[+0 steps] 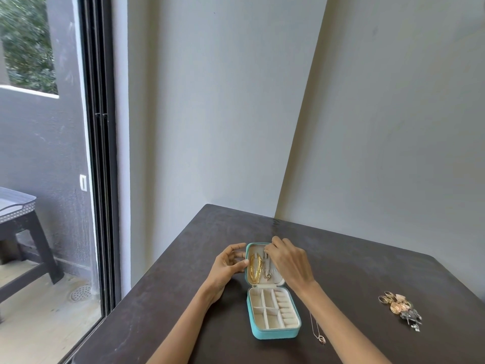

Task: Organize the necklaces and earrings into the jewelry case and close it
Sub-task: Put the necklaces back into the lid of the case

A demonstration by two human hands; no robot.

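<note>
Two hands worked: our left hand steadied the teal jewelry case lid, fingers loosely open, while our right hand pinched the silver necklace, probably light, limp and tangle-prone, near its top.

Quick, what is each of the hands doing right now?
Left hand: open, fingers steadying the lid of the case.
Right hand: fingertips pinched at a silver necklace in the lid.

Dark table, teal case, necklace, probably earrings
</note>
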